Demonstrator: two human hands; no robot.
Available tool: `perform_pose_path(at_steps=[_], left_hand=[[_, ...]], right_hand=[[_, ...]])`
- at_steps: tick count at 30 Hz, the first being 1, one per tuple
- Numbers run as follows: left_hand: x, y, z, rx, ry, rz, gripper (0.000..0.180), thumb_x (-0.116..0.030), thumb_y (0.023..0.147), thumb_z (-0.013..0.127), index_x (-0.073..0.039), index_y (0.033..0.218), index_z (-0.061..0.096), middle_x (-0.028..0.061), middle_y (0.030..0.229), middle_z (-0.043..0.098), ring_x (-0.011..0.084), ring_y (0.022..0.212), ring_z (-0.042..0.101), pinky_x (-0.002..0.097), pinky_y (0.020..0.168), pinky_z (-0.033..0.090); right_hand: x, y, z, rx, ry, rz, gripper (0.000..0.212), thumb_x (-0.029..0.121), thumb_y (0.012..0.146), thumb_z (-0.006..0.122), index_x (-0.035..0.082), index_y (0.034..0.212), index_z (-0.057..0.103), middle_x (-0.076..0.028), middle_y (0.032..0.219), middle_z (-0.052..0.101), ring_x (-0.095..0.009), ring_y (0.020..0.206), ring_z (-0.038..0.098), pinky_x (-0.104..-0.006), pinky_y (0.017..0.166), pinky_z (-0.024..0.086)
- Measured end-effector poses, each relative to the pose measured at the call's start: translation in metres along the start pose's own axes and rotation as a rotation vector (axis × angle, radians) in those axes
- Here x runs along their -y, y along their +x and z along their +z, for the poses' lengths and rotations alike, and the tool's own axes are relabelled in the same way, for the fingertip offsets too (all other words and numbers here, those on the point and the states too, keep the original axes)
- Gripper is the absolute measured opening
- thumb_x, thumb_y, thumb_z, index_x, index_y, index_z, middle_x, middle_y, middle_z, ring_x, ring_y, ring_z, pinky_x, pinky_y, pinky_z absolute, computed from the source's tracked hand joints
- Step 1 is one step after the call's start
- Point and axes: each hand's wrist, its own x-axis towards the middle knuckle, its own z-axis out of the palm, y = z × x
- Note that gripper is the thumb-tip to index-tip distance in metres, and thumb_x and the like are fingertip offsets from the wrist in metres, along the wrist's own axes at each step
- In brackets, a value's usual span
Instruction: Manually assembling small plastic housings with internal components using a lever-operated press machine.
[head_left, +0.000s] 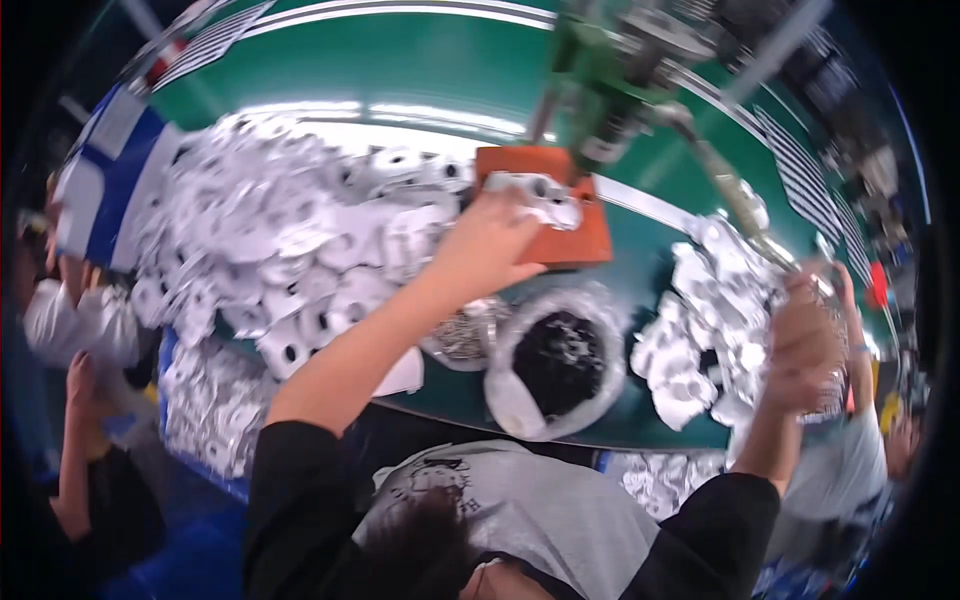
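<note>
My left hand [490, 245] reaches to an orange block [580, 245] and holds a white plastic part [545, 195] on top of it, with the fingertips at the part's left end. The thumb points out to the right. Over the part stands a green hand press [605, 90], its lower end close above the block. Its lever [735, 190] slopes down to the right. At the lever's low end, my right hand [805, 340] is closed round it, somewhat blurred.
A large heap of white parts [270, 220] fills the left of the green table; another pile [700, 310] lies right. In front sit a lined tub of small black pieces [560, 365] and a bag of small metal pieces [465, 335]. Other people [90, 320] work at both sides.
</note>
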Motion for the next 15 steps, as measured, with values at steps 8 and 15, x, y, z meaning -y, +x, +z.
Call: perform_pose_path(at_steps=[8, 15], left_hand=[[-0.003, -0.009, 0.012, -0.011, -0.077, 0.091, 0.056, -0.042, 0.068, 0.072, -0.002, 0.102, 0.054, 0.0230, 0.120, 0.050, 0.0357, 0.117, 0.046, 0.0418, 0.101, 0.035], [-0.008, 0.004, -0.008, 0.043, -0.284, -0.217, 0.056, -0.037, 0.076, 0.066, 0.000, 0.113, 0.044, 0.0183, 0.098, 0.061, 0.0324, 0.089, 0.060, 0.0397, 0.077, 0.049]], right_hand=[[0.105, 0.011, 0.096, 0.162, -0.418, -0.168, 0.021, 0.019, 0.069, 0.058, 0.008, 0.054, 0.050, -0.005, 0.067, 0.058, -0.026, 0.073, 0.062, -0.0451, 0.085, 0.039], [0.082, 0.177, 0.038, -0.264, 0.504, -0.233, 0.043, 0.025, 0.086, 0.047, 0.001, 0.122, 0.048, -0.023, 0.112, 0.057, -0.033, 0.106, 0.055, -0.0519, 0.102, 0.028]])
